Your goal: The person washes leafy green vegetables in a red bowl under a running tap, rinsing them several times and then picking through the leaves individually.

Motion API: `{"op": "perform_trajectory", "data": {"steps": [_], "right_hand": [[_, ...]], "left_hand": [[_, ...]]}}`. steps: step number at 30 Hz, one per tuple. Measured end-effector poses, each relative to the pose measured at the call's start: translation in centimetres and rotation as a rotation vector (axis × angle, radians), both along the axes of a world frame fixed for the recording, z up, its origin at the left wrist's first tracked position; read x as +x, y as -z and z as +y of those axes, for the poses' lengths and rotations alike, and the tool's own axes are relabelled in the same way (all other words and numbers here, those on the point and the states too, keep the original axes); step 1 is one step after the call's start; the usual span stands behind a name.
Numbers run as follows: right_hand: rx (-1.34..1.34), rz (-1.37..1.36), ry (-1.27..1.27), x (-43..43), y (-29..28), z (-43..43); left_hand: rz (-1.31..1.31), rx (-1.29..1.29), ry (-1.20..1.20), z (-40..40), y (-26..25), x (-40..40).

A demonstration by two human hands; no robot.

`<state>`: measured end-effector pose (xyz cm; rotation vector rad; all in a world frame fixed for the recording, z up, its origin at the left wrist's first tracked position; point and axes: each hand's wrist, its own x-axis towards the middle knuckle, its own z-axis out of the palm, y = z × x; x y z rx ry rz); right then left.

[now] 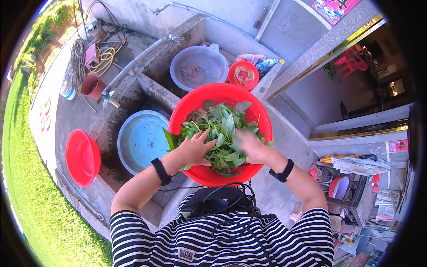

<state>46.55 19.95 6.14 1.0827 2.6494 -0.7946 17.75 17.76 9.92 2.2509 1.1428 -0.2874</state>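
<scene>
A large red plastic basin (220, 177) full of leafy green vegetables (225, 133) is right in front of me. My left hand (196, 148) rests on the left part of the leaves with its fingers spread. On the right side of the heap lies my right hand (250, 147), its fingers blurred, so whether they grip any leaves is unclear. Both wrists wear black bands. Left of the red basin, a blue basin (143, 143) holds water with bits of leaf floating in it.
Beyond is a pale purple basin (200, 68) of water in a concrete sink (160, 88), beside a small red bowl (244, 75). An empty red basin (81, 157) stands on the left ledge. A pipe with taps (133, 66) crosses the sink; a cluttered rack (353, 197) is at right.
</scene>
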Motion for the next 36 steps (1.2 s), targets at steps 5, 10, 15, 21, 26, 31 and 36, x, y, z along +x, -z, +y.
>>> {"op": "perform_trajectory", "data": {"steps": [5, 10, 15, 21, 26, 31, 36], "right_hand": [[-0.077, -0.061, -0.080, 0.2, 7.8, -0.7], [-0.100, -0.244, -0.165, -2.1, 11.7, -1.9], [-0.240, -0.347, -0.160, -3.4, 5.5, -0.7], [-0.266, -0.210, -0.203, -2.0, -4.9, 0.1], [-0.143, -0.360, 0.196, 0.7, -7.6, -0.5], [-0.197, -0.265, 0.141, -1.5, -1.8, -2.3], [-0.300, -0.375, 0.310, -3.7, 1.5, -2.4]], "left_hand": [[0.168, -0.164, 0.074, -0.6, 2.4, 1.7], [0.344, -0.181, 0.151, -1.0, 5.0, 3.5], [0.279, -0.231, 0.144, -0.4, 7.1, 2.1], [0.187, -0.209, 0.116, -1.5, 2.2, 0.2], [0.233, -0.125, 0.022, -0.6, -1.0, 1.6], [0.196, -0.059, 0.002, 0.3, 1.0, 2.7], [0.214, -0.151, 0.039, 1.0, 4.0, 3.0]]}}
